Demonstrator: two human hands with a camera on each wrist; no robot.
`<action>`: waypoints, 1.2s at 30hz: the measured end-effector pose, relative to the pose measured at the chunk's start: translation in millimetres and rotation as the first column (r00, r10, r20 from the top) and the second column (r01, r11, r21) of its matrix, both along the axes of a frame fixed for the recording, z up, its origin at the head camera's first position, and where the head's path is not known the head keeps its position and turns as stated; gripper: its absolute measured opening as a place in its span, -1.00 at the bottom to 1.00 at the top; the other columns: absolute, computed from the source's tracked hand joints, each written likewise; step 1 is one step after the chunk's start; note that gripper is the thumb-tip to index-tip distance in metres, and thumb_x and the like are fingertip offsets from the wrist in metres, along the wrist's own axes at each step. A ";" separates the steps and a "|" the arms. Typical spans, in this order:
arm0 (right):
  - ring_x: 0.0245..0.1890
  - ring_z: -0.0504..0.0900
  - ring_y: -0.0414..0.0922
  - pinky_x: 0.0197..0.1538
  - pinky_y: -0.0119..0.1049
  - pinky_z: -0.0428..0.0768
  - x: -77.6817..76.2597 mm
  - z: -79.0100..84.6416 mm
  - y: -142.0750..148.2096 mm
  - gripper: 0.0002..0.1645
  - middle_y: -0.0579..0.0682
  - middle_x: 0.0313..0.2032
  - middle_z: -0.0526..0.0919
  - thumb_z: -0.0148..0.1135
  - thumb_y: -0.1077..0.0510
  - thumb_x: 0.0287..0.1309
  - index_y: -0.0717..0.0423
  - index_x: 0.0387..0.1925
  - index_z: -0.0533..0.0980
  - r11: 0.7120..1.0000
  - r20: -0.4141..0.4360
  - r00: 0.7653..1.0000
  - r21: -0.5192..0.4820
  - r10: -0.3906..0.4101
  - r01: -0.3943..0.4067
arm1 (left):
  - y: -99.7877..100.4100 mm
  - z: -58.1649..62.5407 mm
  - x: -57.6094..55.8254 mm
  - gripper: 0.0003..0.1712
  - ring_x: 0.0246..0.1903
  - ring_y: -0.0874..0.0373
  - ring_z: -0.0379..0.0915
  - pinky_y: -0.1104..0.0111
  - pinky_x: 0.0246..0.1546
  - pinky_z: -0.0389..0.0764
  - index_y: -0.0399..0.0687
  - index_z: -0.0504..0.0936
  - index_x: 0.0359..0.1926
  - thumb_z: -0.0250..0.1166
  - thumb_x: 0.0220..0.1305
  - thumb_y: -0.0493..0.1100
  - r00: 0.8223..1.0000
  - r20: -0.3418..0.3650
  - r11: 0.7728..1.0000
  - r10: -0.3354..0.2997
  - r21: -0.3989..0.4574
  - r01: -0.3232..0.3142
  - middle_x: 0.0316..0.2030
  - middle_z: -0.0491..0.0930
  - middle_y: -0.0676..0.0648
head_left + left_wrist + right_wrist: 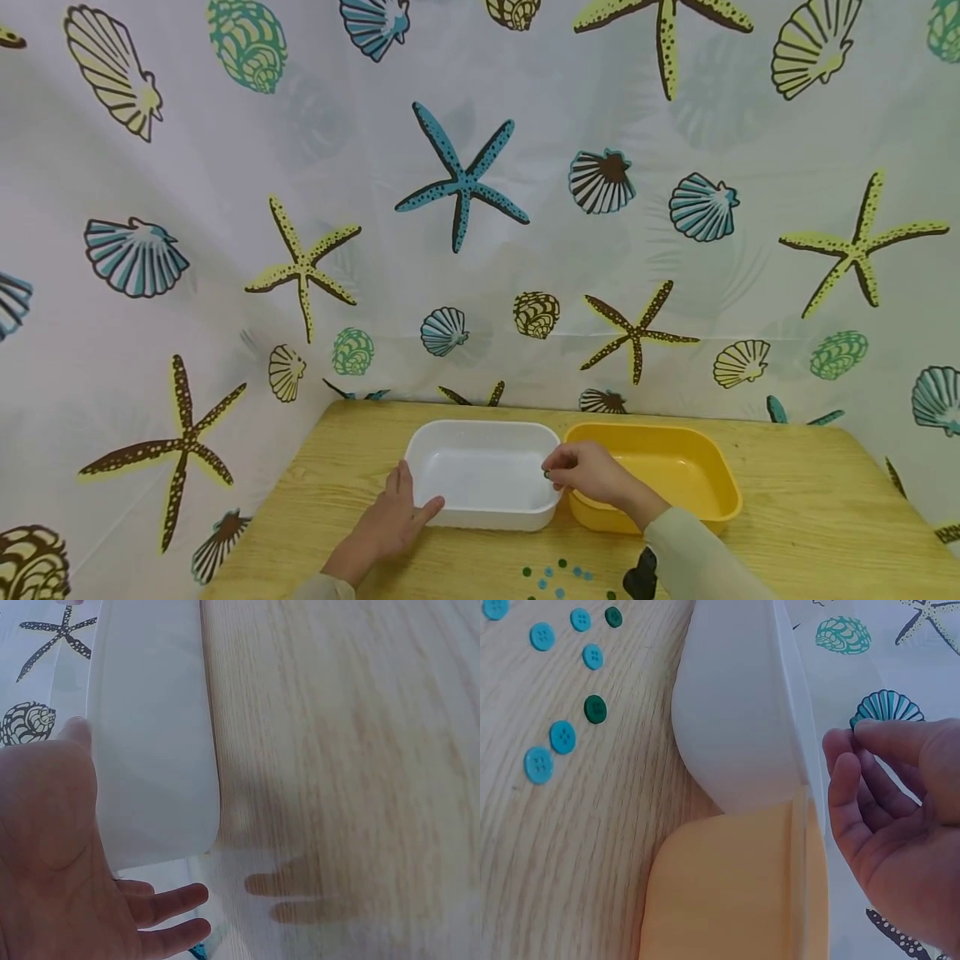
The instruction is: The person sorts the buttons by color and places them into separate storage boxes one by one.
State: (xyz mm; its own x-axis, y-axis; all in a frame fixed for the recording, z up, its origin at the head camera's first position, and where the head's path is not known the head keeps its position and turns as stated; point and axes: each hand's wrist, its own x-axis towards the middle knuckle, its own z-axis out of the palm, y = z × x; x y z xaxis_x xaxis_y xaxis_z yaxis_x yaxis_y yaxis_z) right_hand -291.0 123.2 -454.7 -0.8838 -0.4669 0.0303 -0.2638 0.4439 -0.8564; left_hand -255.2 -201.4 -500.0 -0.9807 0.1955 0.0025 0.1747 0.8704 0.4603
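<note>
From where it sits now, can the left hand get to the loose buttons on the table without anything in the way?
Probably yes. The left hand rests open against the white tub's near-left corner, and the buttons lie on bare tabletop in front of the tubs. Only the right forearm, slanting over that side, might crowd it.

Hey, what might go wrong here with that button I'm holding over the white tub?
The right hand pinches a small green button right above the rim where the white tub meets the yellow tub; released there, it may land in the wrong one. The left hand only rests against the white tub, which might slide.
</note>
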 end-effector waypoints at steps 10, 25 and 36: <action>-0.44 0.54 -0.09 -0.33 -0.20 0.59 -11.3 -5.3 -6.2 -0.84 0.05 -0.44 0.60 0.19 0.32 0.21 0.32 -0.20 0.59 0.999 0.027 0.999 -0.042 -0.026 0.028 | -1.6 -2.5 -1.5 0.18 0.14 -0.47 0.19 -0.09 0.14 0.26 -0.66 -0.25 0.34 -0.04 0.32 0.36 1.000 0.023 1.000 -0.001 0.013 0.000 0.31 -0.13 -0.61; -0.51 0.50 -0.16 -0.42 -0.36 0.54 -20.6 -11.8 -14.3 -0.87 -0.02 -0.49 0.57 0.20 0.31 0.21 0.25 -0.22 0.61 0.993 0.033 0.992 0.014 -0.118 0.118 | -4.3 -2.8 -3.0 0.17 0.13 -0.42 0.24 -0.06 0.13 0.30 -0.64 -0.23 0.34 -0.07 0.32 0.38 1.000 0.013 1.000 -0.001 -0.028 0.002 0.31 -0.11 -0.60; -0.53 0.49 -0.16 -0.43 -0.34 0.52 -21.3 -13.5 -16.2 -0.85 0.01 -0.48 0.56 0.19 0.33 0.21 0.27 -0.20 0.60 0.990 0.036 0.990 0.001 -0.139 0.139 | -4.0 -2.8 -3.2 0.17 0.11 -0.41 0.27 -0.06 0.12 0.31 -0.62 -0.24 0.35 -0.07 0.32 0.38 1.000 0.028 1.000 0.003 -0.023 -0.003 0.32 -0.11 -0.57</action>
State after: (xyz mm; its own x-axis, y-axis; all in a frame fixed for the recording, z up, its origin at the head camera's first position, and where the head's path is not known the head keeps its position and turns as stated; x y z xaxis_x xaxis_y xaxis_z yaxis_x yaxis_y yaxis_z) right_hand -312.3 107.0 -468.3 -0.9406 -0.3395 -0.0020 -0.1687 0.4726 -0.8650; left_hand -258.4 -205.4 -502.8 -0.9809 0.1923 -0.0299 0.1592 0.8813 0.4449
